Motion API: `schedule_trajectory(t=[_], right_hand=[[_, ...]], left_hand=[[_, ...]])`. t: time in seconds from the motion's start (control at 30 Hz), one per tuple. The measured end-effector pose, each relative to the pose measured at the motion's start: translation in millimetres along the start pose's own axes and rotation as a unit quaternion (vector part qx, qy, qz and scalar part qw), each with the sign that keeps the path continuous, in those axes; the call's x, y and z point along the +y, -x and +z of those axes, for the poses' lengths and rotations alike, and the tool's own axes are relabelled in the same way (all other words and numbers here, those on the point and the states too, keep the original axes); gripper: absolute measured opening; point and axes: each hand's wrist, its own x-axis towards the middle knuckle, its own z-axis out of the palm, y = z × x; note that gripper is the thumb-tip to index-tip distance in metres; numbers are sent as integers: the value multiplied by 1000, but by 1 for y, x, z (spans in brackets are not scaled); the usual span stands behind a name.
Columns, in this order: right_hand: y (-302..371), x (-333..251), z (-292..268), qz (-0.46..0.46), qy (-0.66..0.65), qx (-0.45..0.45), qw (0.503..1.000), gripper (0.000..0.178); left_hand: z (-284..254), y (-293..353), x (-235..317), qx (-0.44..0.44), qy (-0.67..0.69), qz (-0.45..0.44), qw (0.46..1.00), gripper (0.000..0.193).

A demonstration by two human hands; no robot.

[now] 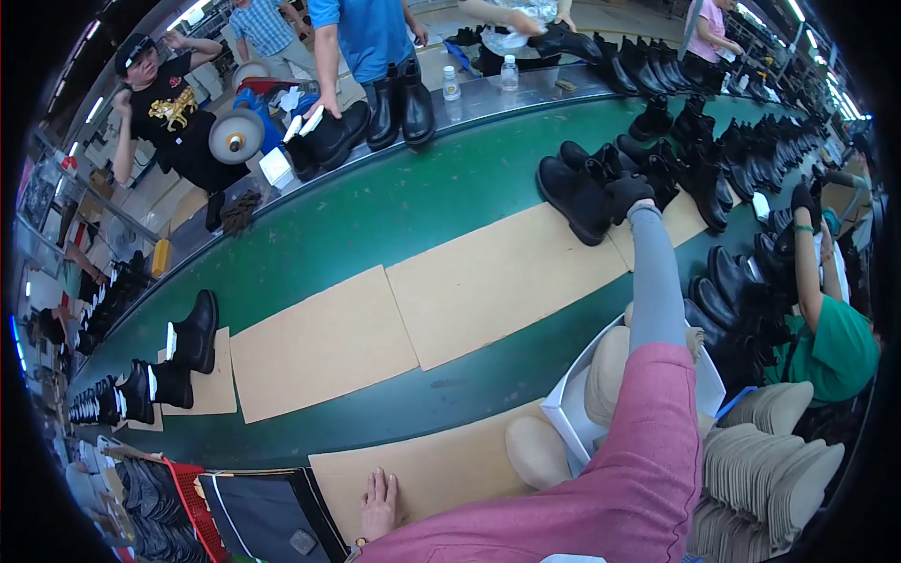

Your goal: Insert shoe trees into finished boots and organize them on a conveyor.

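Note:
My left hand, bare, lies flat with its fingers stretched out on a cardboard sheet at the near edge of the bench. My right arm, in a grey sleeve, reaches far over the green conveyor belt. At its end my right hand, in a black glove, closes on the upper part of a black boot. That boot stands on a cardboard sheet on the belt, right beside several other black boots. The glove and dark leather blend, so the exact finger placement is hard to see.
Tan insoles are stacked at the near right, beside a white box of more insoles. Black boots stand at the belt's left end. Across the belt a co-worker's hand is at another boot pair. A person in green works at right.

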Motion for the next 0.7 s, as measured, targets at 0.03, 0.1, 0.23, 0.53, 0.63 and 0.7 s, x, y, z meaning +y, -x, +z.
schedule_trajectory(t=[0.03, 0.1, 0.23, 0.53, 0.63, 0.7], right_hand=[[4, -4, 3, -12, -7, 1, 1000, 57], [-10, 4, -4, -21, -9, 16, 1000, 50], [-3, -29, 6, -173, -66, 98, 978, 34], [122, -84, -95, -300, -267, 167, 900, 27], [273, -132, -140, -360, -309, 150, 867, 27], [328, -145, -127, -342, -292, 181, 874, 27]], left_hand=[[-3, 16, 1, -2, -7, 0, 1000, 109], [-7, -4, 7, 9, -6, 4, 1000, 108], [-1, 5, 3, 31, 11, 5, 999, 107], [16, -7, -14, 73, 57, 34, 995, 98], [13, -4, -15, 79, 80, 40, 993, 95], [9, -8, -20, 77, 85, 56, 992, 80]])
